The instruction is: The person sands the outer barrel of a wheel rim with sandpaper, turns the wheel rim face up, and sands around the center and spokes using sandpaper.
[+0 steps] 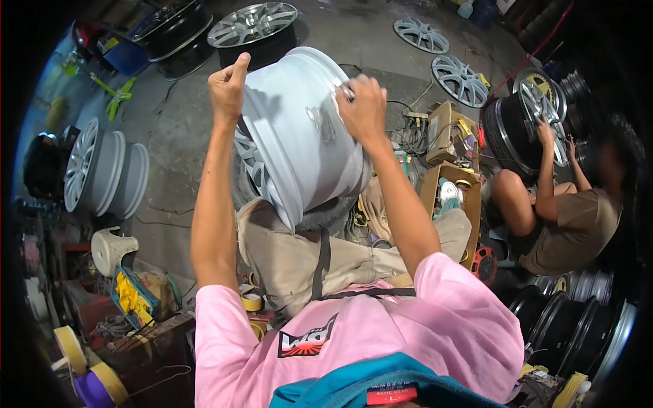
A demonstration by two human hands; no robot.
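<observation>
A large light grey wheel rim [292, 112] lies on its side in front of my knees, resting on a dark tyre [326, 214]. At its upper left edge, my left hand [228, 88] is closed with the thumb up, against the rim's lip. My right hand [364, 109] is at the barrel's right side, fingers curled on something too hidden to name. Just left of those fingers, the grey surface carries a darker, rough patch [320, 126].
Spoked wheels [253, 24] stand at the back and left. At right, a co-worker [578, 217] crouches by a wheel [541, 112]. Cardboard boxes [442, 132] and cables lie between us. Tape rolls [252, 301] and a crate with yellow cloth [132, 296] sit at lower left.
</observation>
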